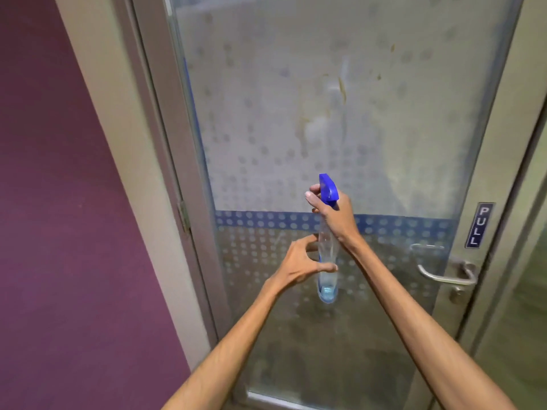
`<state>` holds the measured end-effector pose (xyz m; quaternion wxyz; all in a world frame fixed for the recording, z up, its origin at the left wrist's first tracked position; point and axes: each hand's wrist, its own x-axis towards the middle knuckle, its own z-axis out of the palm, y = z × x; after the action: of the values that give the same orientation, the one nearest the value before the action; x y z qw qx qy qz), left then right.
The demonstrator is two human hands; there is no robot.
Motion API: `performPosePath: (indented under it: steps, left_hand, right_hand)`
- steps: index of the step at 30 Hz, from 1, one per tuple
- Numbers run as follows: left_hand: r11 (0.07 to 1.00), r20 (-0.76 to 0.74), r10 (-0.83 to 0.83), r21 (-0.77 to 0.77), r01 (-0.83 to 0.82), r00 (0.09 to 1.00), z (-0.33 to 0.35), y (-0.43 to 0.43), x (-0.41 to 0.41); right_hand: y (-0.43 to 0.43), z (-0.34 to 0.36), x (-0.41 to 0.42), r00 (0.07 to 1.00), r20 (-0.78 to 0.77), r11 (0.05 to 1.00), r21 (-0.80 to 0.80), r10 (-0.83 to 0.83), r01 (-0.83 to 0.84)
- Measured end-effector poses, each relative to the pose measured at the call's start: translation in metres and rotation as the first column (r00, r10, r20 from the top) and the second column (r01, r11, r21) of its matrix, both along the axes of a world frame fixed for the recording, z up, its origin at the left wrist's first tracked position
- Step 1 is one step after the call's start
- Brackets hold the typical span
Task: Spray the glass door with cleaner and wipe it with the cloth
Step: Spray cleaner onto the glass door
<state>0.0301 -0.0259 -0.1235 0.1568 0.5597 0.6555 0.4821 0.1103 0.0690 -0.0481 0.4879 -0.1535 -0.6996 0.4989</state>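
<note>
We judge the bottle (327, 251) light: little blue liquid is left at its base. Its clear wall looks thin, slick and squeezable, so the stiff neck is the place to hold. Our right hand (334, 217) grips there, under the blue head. Our left hand (299, 261) curls round the body, thumb across its front. The bottle hangs upright before the door (266, 113), mid-width.

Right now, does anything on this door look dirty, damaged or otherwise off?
Yes. Brownish drip streaks run down the upper middle of the glass door, beside a smeared patch. The spray bottle, gripped by the left hand and right hand, holds only a little blue liquid at its bottom.
</note>
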Motion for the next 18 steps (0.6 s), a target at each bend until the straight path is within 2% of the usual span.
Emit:
performPosePath:
  steps: [6,10,12,15,18]
  left_hand:
    - [0.994,0.027,0.02,0.104,-0.023,0.999,0.021,0.005,-0.05]
    - [0.97,0.09,-0.02,0.245,-0.002,0.996,0.045,0.015,-0.09]
    - [0.94,0.07,0.017,0.34,-0.04,0.997,0.062,0.021,-0.111]
    - [0.856,-0.056,0.213,0.492,-0.159,0.975,0.095,0.032,-0.148]
    - [0.727,-0.139,0.481,0.615,-0.306,0.866,0.134,0.05,-0.184]
  right_hand:
    - [-0.003,0.03,-0.059,0.997,-0.072,0.999,0.041,0.012,-0.009]
    - [-0.001,0.054,-0.087,0.994,-0.106,0.997,0.073,0.001,0.007]
    - [-0.001,0.067,-0.097,0.994,-0.108,0.994,0.101,-0.022,0.033]
    - [0.001,0.088,-0.107,0.988,-0.128,0.988,0.122,-0.084,0.1]
    - [0.003,0.115,-0.107,0.972,-0.165,0.976,0.112,-0.165,0.185]
